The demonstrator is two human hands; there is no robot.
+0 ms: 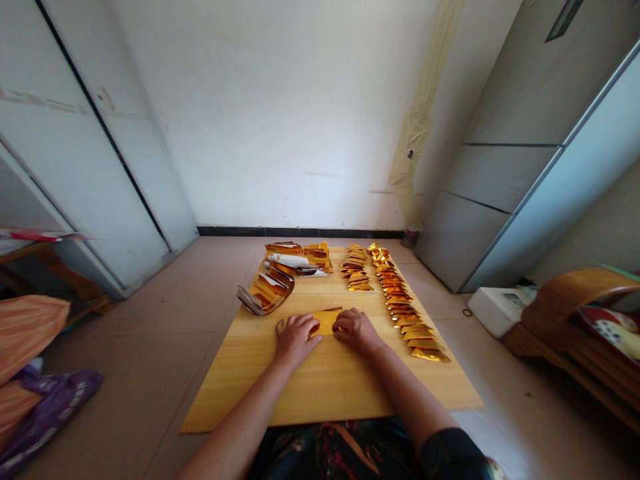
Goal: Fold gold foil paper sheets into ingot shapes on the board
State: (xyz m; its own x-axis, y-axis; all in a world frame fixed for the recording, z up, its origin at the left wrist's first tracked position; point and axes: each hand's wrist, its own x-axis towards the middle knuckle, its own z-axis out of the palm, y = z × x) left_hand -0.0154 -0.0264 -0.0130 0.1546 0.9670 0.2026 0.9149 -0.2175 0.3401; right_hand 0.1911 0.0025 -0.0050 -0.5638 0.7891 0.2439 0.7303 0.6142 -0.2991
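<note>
A gold paper sheet (327, 321) lies on a low wooden board (330, 387), partly folded. My left hand (295, 337) presses its left edge with the fingers curled down. My right hand (356, 330) presses its right side, fingers bent over the paper. Beyond my hands, a curled stack of gold foil sheets (267, 293) sits at the left. Two rows of folded gold pieces run away from me, a short one (356, 270) in the middle and a long one (403, 307) along the right edge.
More gold and white sheets (300, 257) lie at the board's far end. A white cabinet (500, 200) stands right, sliding doors (100, 167) left. A wooden chair (575, 313) and white box (497, 308) sit at right, with bags (35, 373) at left.
</note>
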